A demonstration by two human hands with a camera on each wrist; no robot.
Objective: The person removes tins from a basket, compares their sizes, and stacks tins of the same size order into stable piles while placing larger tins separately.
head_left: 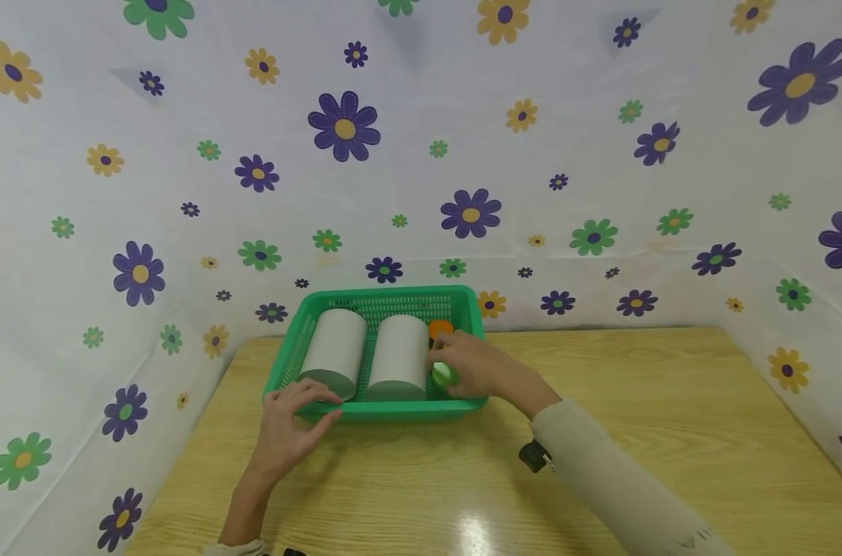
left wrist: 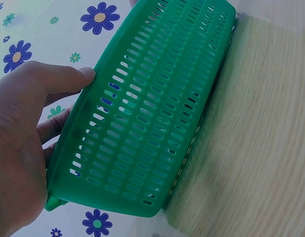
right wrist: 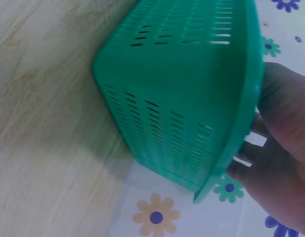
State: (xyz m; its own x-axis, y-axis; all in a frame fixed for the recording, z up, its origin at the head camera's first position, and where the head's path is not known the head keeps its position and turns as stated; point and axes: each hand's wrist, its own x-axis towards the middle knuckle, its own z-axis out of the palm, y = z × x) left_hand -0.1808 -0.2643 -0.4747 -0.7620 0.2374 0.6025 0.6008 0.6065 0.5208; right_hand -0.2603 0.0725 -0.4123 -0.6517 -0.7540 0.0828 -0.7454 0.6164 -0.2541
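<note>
A green slotted plastic basket [head_left: 386,411] stands on the table, with two white cylinders, a left one [head_left: 336,347] and a right one [head_left: 400,355], lying side by side in it. My left hand [head_left: 289,432] holds the front left rim. Its thumb [left wrist: 85,74] rests on the rim's edge, while the other fingers reach over to the inner side. At the basket's right end, my right hand [head_left: 473,363] dips inside, fingers curled around a small, shiny green object [head_left: 445,375] that they partly cover. Just behind it lies an orange item [head_left: 440,330], partly hidden by the hand.
The wooden table [head_left: 623,432] extends to both sides and in front of the basket. White flower-printed sheeting [head_left: 407,177] hangs right behind the basket and along both sides of the table.
</note>
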